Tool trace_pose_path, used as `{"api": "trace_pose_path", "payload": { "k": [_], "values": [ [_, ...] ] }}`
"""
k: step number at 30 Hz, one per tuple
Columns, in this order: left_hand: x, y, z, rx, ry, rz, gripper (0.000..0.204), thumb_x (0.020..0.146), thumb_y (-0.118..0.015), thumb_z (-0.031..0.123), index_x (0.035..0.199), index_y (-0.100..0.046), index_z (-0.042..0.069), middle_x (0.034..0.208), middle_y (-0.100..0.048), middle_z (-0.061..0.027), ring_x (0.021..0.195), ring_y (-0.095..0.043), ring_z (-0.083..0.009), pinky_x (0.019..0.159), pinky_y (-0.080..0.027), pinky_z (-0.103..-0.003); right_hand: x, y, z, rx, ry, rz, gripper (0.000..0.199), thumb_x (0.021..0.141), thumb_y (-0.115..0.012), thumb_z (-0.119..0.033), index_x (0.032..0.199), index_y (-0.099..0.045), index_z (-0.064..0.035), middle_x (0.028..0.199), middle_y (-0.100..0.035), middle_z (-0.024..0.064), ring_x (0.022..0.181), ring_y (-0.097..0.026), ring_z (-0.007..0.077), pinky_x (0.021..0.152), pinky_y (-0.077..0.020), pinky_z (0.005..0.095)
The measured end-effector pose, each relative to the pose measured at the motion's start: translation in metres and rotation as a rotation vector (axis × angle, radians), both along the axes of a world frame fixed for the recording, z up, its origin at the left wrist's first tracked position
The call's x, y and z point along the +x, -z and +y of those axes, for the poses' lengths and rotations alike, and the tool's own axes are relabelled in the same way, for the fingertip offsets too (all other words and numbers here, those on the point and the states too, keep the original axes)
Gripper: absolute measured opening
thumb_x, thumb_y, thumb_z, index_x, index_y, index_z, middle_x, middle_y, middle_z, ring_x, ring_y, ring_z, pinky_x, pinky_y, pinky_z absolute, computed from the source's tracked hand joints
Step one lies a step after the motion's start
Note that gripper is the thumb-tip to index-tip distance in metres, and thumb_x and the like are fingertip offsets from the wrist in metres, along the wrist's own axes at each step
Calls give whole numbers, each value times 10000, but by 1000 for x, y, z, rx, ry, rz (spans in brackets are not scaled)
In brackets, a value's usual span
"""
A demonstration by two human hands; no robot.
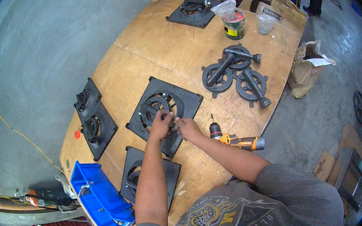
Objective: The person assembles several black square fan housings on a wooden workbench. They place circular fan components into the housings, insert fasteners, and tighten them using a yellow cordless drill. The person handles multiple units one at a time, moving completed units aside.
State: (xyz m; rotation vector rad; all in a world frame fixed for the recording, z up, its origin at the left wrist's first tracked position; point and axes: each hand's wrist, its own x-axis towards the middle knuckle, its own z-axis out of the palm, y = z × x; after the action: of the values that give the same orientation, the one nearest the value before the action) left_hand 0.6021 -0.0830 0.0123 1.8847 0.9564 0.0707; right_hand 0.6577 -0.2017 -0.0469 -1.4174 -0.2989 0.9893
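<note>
A black square metal plate [192, 101] with a round opening lies at the middle of the wooden table. In its opening sits a black ring-shaped burner [162, 101] with a tube. Over the plate's near side, my left hand [161, 125] has its fingers closed in a pinch. My right hand [186, 128] meets it there, fingertips also pinched together. Between the two sets of fingertips is something small, mostly hidden and too small to name. To the right of my right forearm lies an orange and black cordless drill [239, 142].
Three loose ring burners [217, 78] with tubes lie on the right. More plates stand around: one far [187, 20], a double one left [106, 132], one near [167, 178]. Blue bins [92, 189] line the left edge. A jar [235, 28] and a plastic cup [265, 25] stand far right.
</note>
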Motion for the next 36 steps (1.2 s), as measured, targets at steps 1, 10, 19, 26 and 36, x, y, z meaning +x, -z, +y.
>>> {"api": "trace_pose_path", "payload": {
  "k": [1,10,19,26,36],
  "values": [
    [0,1,1,-3,1,-1,236,935,-610,254,1042,-574,46,966,-657,-84,889,-593,-176,816,-470,-330,1,0,0,19,-19,94,455,987,-471,-404,793,-604,-14,638,-595,81,527,-570,210,511,-457,353],
    [-1,-9,-5,-62,-28,-25,286,915,-642,283,1056,-575,43,940,-652,-95,847,-595,-172,773,-484,-330,3,-2,-12,-96,-5,-730,410,956,-516,-372,830,-600,10,741,-631,207,742,-639,394,661,-492,485],
    [0,-11,-6,48,6,37,331,910,-640,342,1083,-585,65,975,-657,-97,899,-594,-184,827,-468,-344,3,25,9,-49,-56,-112,391,949,-526,-361,872,-636,6,858,-652,237,825,-629,429,731,-476,482],
    [-4,-10,-6,-54,-41,-4,301,922,-631,316,1060,-586,52,940,-637,-74,876,-576,-170,811,-462,-323,0,-13,-11,-108,-33,-659,269,899,-605,-274,947,-622,-10,867,-656,225,833,-637,410,731,-493,491],
    [-3,2,-1,-76,-28,-46,272,935,-618,290,1040,-580,42,928,-627,-63,865,-570,-159,788,-462,-309,7,-26,-20,-168,-102,-956,208,866,-621,-201,973,-569,-30,920,-643,189,843,-635,395,722,-510,488]
  ]
}}
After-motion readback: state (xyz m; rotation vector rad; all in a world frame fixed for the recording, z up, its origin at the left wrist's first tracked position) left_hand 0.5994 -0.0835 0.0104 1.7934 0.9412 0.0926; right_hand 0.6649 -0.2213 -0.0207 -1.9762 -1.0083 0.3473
